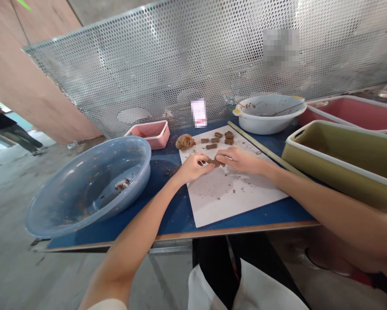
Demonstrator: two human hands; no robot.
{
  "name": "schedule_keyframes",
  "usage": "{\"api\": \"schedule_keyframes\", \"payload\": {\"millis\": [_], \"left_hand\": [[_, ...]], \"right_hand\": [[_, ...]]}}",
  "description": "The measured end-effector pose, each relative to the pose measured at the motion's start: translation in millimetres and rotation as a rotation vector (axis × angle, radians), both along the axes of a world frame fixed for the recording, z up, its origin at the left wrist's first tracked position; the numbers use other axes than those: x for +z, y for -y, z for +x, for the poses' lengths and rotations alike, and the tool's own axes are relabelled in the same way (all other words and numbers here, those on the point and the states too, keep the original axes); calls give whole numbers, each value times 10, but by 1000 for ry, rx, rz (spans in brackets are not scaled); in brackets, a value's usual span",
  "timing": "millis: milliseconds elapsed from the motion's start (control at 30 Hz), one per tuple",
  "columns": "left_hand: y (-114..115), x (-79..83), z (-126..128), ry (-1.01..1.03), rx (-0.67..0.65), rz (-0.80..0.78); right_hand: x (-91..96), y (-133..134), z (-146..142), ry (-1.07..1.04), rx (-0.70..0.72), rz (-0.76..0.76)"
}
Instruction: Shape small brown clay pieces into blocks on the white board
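Here, two hands hold one (brown) piece.

I count one camera here: it rides on the person's head, facing forward and down over the blue table. The white board sits close, mid-frame; the wearer's legs show at bottom centre, and the perforated metal screen, farther off, spans most of the top.
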State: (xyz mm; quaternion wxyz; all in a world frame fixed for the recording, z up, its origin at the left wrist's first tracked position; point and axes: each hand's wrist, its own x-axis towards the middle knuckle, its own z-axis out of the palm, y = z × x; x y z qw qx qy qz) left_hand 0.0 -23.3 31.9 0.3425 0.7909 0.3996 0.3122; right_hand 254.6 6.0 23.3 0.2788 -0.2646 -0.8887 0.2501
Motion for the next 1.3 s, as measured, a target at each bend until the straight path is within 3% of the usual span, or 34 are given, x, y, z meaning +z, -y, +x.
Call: {"api": "schedule_keyframes", "payload": {"millis": [300, 1300], "left_hand": [[-23, -20, -22, -3, 26, -26], [-19, -42, -5, 62, 7, -51]], "right_hand": [[84, 111, -5, 46, -42, -245], [65, 54, 36, -21, -60, -181]]}}
